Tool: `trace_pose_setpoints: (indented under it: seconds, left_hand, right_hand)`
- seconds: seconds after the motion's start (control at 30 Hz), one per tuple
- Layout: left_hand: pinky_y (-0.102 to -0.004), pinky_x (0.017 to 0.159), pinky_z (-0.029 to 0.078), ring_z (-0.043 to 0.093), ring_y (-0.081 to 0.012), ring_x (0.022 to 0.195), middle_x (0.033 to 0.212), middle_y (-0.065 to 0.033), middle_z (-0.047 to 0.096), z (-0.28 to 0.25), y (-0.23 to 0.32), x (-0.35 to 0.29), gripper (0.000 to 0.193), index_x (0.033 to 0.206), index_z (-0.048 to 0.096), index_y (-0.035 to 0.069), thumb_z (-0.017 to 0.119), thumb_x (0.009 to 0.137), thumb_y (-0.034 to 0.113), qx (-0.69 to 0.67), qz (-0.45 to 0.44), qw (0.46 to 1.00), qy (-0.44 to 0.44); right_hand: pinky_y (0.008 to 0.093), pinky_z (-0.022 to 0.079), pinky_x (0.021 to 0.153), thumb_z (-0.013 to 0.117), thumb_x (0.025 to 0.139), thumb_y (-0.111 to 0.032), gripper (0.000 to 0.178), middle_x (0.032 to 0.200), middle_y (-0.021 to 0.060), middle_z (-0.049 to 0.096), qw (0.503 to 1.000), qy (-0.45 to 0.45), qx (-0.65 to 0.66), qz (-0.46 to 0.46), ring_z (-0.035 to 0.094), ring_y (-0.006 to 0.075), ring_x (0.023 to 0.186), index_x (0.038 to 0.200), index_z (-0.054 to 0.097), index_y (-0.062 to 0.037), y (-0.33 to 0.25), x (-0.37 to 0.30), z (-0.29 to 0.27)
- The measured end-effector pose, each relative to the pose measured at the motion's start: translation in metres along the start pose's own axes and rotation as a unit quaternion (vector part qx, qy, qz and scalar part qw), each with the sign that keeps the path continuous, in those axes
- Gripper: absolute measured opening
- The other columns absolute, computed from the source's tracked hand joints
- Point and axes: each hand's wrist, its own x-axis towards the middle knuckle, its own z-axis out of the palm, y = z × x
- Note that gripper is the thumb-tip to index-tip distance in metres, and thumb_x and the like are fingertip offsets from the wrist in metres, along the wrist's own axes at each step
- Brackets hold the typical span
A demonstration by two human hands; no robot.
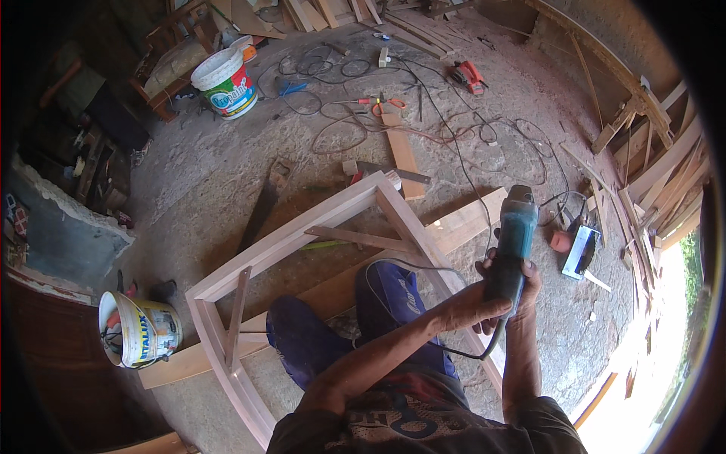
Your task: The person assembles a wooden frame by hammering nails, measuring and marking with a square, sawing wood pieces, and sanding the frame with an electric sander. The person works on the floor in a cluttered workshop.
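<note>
An angle grinder (519, 225) with a teal body and grey head points away from me, held up on the right. My left hand (463, 306) is closed round its dark rear grip, near the cord. From the other side my right hand (532, 289) grips the same body. No disc can be made out from here. Its black cord (495, 342) loops down below my hands. A pale wooden frame (283, 233) with diagonal corner braces (361, 239) lies round my knees, its right side passing under my arms.
A long board (181, 365) runs beneath the frame. Buckets stand at the far left (219, 69) and near left (155, 333). A handsaw (266, 200), tangled cables (355, 132), a red power tool (470, 77) and a blue-white box-shaped thing (580, 252) lie around. Scrap wood lines the right.
</note>
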Motion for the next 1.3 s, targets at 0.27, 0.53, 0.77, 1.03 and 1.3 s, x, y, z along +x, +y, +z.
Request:
trace_pose_setpoints:
  seconds: [0.27, 0.53, 0.77, 1.03, 1.3]
  left_hand:
    - [-0.0263, 0.069, 0.055, 0.068, -0.0122, 0.075, 0.084, -0.0062, 0.073, -0.063, -0.043, -0.121, 0.034, 0.1, 0.066, 0.001, 0.051, 0.11, 0.03, 0.189, -0.006, 0.906, 0.379]
    - [-0.0281, 0.066, 0.055, 0.067, -0.0139, 0.074, 0.086, -0.0083, 0.072, -0.085, -0.116, -0.284, 0.027, 0.103, 0.064, 0.002, 0.056, 0.105, 0.028, 0.117, -0.059, 0.707, 0.695]
    - [-0.0277, 0.066, 0.055, 0.068, -0.0145, 0.072, 0.087, -0.0084, 0.072, -0.075, -0.119, -0.287, 0.026, 0.104, 0.065, 0.002, 0.056, 0.105, 0.026, 0.098, -0.004, 0.656, 0.749]
    - [-0.0277, 0.065, 0.055, 0.068, -0.0137, 0.071, 0.086, -0.0078, 0.072, -0.069, -0.128, -0.316, 0.023, 0.106, 0.066, 0.002, 0.059, 0.105, 0.024, 0.171, -0.019, 0.593, 0.786]
    - [-0.0282, 0.063, 0.054, 0.067, -0.0138, 0.07, 0.084, -0.0081, 0.071, -0.051, -0.143, -0.342, 0.024, 0.104, 0.066, 0.003, 0.059, 0.104, 0.026, 0.131, -0.032, 0.545, 0.828]
  right_hand:
    - [0.0479, 0.057, 0.087, 0.072, 0.076, -0.019, 0.08, 0.113, 0.0218, 0.065, 0.592, 0.084, -0.801, -0.025, 0.066, 0.0382, 0.104, 0.148, 0.041, -0.0036, -0.087, 0.065, -0.091]
    - [0.0527, 0.054, 0.09, 0.07, 0.077, -0.016, 0.093, 0.13, 0.0222, 0.057, 0.293, 0.037, -0.955, 0.032, 0.06, 0.0412, 0.118, 0.159, 0.026, -0.0097, -0.09, 0.072, -0.202]
    - [0.0557, 0.051, 0.093, 0.075, 0.071, -0.021, 0.072, 0.122, 0.0221, 0.064, 0.47, 0.194, -0.849, 0.143, 0.064, 0.0449, 0.113, 0.135, 0.043, -0.0122, -0.005, 0.058, -0.28]
    - [0.0554, 0.049, 0.094, 0.073, 0.071, -0.024, 0.07, 0.123, 0.0203, 0.06, 0.511, 0.213, -0.82, 0.144, 0.062, 0.0432, 0.114, 0.133, 0.044, -0.0088, 0.063, 0.028, -0.347]
    - [0.0576, 0.046, 0.098, 0.079, 0.077, -0.037, 0.09, 0.134, 0.0232, 0.056, 0.522, 0.221, -0.824, -0.006, 0.056, 0.0441, 0.123, 0.149, 0.037, -0.0026, 0.099, 0.019, -0.417]
